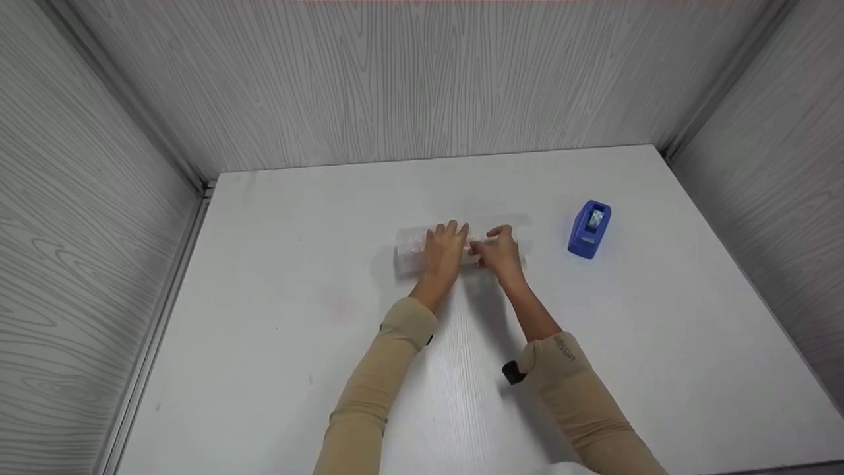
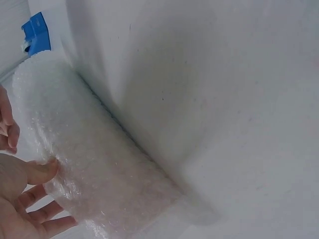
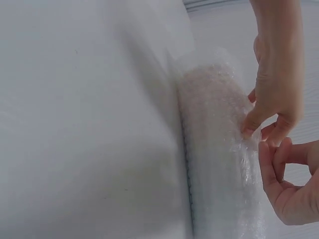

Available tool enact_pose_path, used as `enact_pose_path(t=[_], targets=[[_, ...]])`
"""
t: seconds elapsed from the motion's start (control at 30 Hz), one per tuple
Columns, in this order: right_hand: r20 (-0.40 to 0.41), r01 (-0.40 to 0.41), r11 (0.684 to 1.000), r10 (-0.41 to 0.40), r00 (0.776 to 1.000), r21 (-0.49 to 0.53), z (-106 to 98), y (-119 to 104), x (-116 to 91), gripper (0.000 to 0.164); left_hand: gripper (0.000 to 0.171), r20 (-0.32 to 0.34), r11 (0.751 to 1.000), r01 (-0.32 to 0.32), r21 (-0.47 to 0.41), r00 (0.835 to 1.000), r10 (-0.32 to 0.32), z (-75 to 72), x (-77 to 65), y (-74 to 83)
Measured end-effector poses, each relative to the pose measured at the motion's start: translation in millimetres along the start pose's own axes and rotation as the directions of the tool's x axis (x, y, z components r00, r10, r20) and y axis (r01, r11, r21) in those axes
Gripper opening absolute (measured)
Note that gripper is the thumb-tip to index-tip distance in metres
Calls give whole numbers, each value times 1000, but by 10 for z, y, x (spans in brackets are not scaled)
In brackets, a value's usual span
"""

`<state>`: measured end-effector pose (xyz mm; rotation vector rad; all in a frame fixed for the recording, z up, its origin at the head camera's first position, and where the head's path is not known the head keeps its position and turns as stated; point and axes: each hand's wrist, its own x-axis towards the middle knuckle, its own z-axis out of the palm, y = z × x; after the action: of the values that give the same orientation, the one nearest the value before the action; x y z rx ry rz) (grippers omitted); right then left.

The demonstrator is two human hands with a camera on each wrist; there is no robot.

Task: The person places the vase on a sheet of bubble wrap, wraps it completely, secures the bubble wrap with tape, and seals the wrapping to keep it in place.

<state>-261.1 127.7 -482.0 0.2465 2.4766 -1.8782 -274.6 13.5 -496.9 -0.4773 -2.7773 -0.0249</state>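
A roll of clear bubble wrap (image 1: pixel 410 249) lies crosswise on the white table, with something faintly pinkish showing inside its left part. Over the roll rests my left hand (image 1: pixel 446 251), fingers spread toward the far side; its thumb (image 2: pixel 44 172) presses the wrap in the left wrist view. Close beside it, my right hand (image 1: pixel 501 256) has bent fingers, and its thumb and fingertips pinch at the wrap's surface near the left index finger. In the right wrist view the right fingertips (image 3: pixel 265 152) sit right at the roll's edge; anything small between them is hidden.
A blue tape dispenser (image 1: pixel 589 229) with a clear roll stands to the right of the bubble wrap. Grey wood-grain panels (image 1: pixel 422 79) rise behind the table and on both sides. The white table (image 1: pixel 277 297) extends around the roll.
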Motion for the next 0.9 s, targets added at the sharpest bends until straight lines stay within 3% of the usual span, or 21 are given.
enact_pose_path(t=[0.13, 0.4, 0.57, 0.77, 0.9], targets=[[-35, 33, 999, -35, 999, -43, 52, 80, -9, 26, 37, -21, 1000, 3, 6, 1000, -3, 11, 5, -2], [-56, 81, 971, -96, 994, -226, 141, 209, 25, 20, 40, -6, 999, 20, -38, 1000, -20, 2, 18, -4], [-75, 86, 960, -109, 991, -267, 153, 247, 55, 20, 37, -18, 999, 15, -49, 1000, -16, -11, 31, -7], [-77, 77, 967, -99, 992, -243, 128, 319, 78, 21, 38, 65, 997, 33, -73, 997, -28, -43, 84, -28], [-45, 113, 940, -135, 990, -323, 105, 401, 74, 24, 39, 124, 995, 43, -89, 992, -32, -59, 106, -36]])
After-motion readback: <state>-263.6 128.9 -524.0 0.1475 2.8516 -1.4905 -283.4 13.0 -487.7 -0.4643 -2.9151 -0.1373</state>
